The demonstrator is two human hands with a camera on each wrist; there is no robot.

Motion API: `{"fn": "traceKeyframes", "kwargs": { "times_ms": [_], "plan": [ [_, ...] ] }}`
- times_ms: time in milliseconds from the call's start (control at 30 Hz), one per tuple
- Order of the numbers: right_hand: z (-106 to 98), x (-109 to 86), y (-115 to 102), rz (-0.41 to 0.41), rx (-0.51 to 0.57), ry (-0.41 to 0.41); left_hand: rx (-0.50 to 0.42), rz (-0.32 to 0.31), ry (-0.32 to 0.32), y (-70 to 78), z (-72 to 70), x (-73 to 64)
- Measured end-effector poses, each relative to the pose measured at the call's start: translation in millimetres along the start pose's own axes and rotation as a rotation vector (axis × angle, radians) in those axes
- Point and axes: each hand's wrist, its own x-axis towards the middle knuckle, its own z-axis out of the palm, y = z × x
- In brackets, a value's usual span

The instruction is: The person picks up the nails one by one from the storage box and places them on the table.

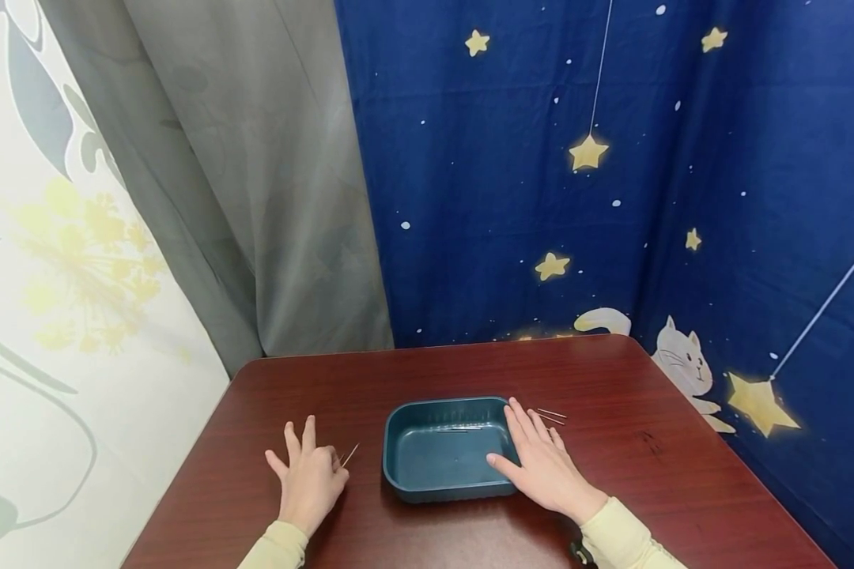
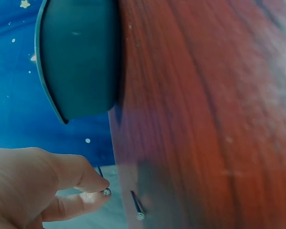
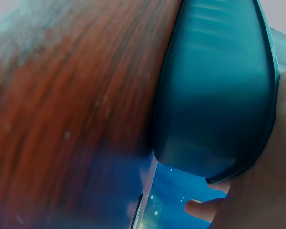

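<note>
A teal plastic tray point(image 1: 441, 495) with rounded corners sits on the table, thin metal nails point(image 1: 459, 430) lying inside it near the far wall. Left of the tray, my left hand point(image 1: 308, 482) pinches a nail point(image 2: 106, 192) between thumb and forefinger, the other fingers spread. Another nail point(image 2: 137, 206) lies on the table beside those fingertips. My right hand point(image 1: 544, 466) rests on the tray's right rim with straight fingers, its thumb over the inside. In the right wrist view the tray's side wall point(image 3: 214, 95) hides part of that hand.
Two more nails point(image 1: 551, 417) lie on the table just beyond the right hand's fingers. The dark red wooden table point(image 1: 313, 387) reaches back to a grey curtain point(image 1: 292, 197) and a blue star-patterned curtain point(image 1: 484, 197). A pale floral curtain point(image 1: 78, 276) hangs at the left.
</note>
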Motion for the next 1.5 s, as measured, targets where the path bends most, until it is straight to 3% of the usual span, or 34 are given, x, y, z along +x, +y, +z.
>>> {"fn": "traceKeyframes", "kwargs": {
  "times_ms": [300,933,1233,1500],
  "plan": [
    [0,-0.9,-1,-0.002,0.001,-0.001,0.021,-0.027,-0.04,-8.8,5.1,-2.5],
    [-1,0.0,-2,-0.009,0.015,0.005,0.055,-0.075,-0.097,-13.3,9.3,0.2],
    [-2,0.0,-2,-0.006,0.017,0.001,0.08,-0.022,-0.011,-6.2,2.1,0.7],
    [-1,1.3,0,-0.008,0.007,0.005,0.034,0.141,0.155,30.3,-22.2,16.1]
  ]
}}
